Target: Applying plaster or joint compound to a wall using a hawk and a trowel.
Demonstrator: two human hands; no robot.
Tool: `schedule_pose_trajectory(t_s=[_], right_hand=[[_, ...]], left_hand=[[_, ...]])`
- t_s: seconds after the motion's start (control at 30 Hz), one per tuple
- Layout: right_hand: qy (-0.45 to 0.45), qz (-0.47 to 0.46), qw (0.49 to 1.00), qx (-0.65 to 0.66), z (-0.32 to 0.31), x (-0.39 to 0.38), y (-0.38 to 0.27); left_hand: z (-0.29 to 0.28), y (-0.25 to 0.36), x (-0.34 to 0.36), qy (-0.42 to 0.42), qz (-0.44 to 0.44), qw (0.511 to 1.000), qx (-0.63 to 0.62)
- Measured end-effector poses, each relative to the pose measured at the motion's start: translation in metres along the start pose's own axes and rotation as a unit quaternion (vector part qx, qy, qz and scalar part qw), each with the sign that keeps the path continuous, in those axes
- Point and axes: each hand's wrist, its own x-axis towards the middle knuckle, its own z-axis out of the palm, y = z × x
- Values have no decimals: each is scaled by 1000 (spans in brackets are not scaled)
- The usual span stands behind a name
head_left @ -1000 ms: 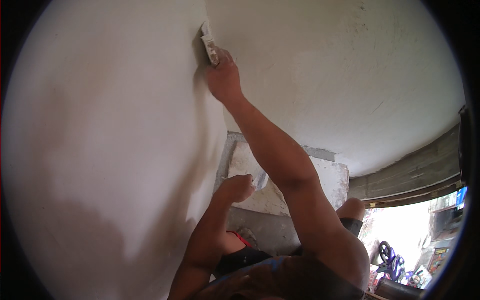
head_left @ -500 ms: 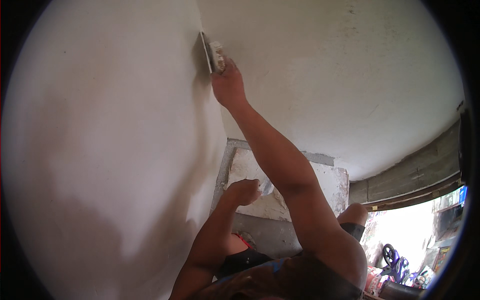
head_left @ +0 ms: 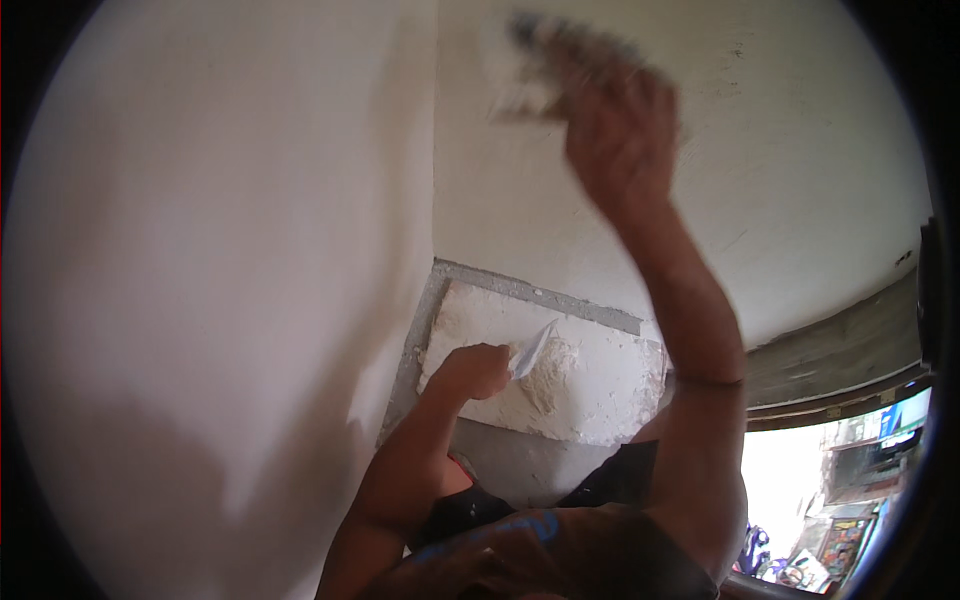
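Observation:
Raised high in front of the walls, my right hand (head_left: 625, 140) is closed round the handle of a plastering trowel (head_left: 535, 65), both smeared by motion. Lower down, my left hand (head_left: 478, 371) grips a putty knife (head_left: 534, 350), its pale blade pointing up and to the right. That blade is over a white, plaster-stained board (head_left: 620, 395) on the grey floor. Beside the blade, a rough heap of wet putty (head_left: 552, 380) sits on the board.
A smooth pale wall (head_left: 220, 280) rises on the left and meets another pale wall (head_left: 800, 170) at a corner. Bare grey cement (head_left: 540, 295) runs along the foot of the walls. At the lower right is a bright opening (head_left: 785, 480) with cluttered goods beyond.
The trowel has left the wall corner and swung right, toward me, in my right hand. My left hand stays over the board with the putty knife, and the putty heap is now uncovered.

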Motion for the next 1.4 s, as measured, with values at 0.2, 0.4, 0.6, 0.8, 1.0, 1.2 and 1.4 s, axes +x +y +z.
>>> schedule_pose_trajectory(t_s=[0.2,0.4,0.6,0.8,1.0,1.2,1.4], right_hand=[[-159,113,952,-236,25,51,31],[-285,-45,954,-81,110,-231,-50],[-514,-29,856,54,49,-318,-64],[-449,153,838,269,-47,-248,7],[-494,163,807,280,-157,-305,60],[-517,288,753,288,-243,-392,66],[-538,343,722,266,-270,-415,73]], left_hand=[[9,3,-1,1,-14,1000,-7],[28,18,-5,-6,17,1000,22],[19,-27,-26,41,-78,996,-17],[-15,-34,-24,235,-108,951,-168],[-45,7,1,447,-11,881,-152],[-107,8,46,641,-2,760,110],[-118,-11,92,677,-53,731,66]])
